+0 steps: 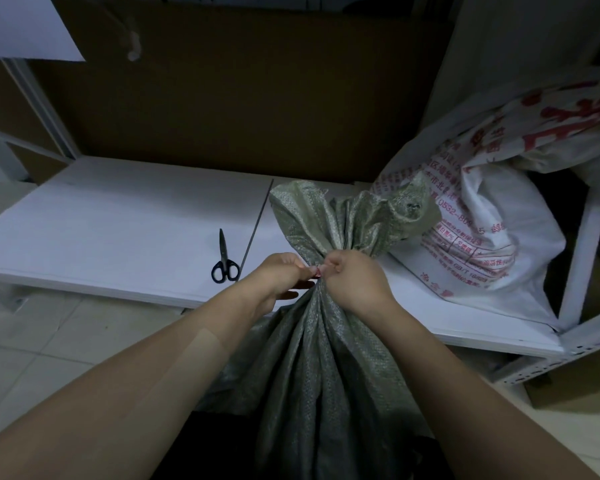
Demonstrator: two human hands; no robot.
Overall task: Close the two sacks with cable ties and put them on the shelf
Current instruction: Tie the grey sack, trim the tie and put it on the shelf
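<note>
The grey sack (319,358) stands upright, its gathered neck between the curled left hand (281,271) and right hand (354,282), both pinching a small reddish piece (317,270) there; the shelf (118,220) lies just beyond

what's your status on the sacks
Left hand and right hand pinch green sack at its gathered neck. White sack on shelf. Scissors lie left, apart.

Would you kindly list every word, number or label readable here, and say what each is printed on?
"0532-80": red print on the white sack; later digits unclear.
"GB/T 18": lower on that sack; the rest is blurred.
Red Chinese characters and boxed table on it: too blurred to read.
No text visible on the green sack or the scissors.
</note>
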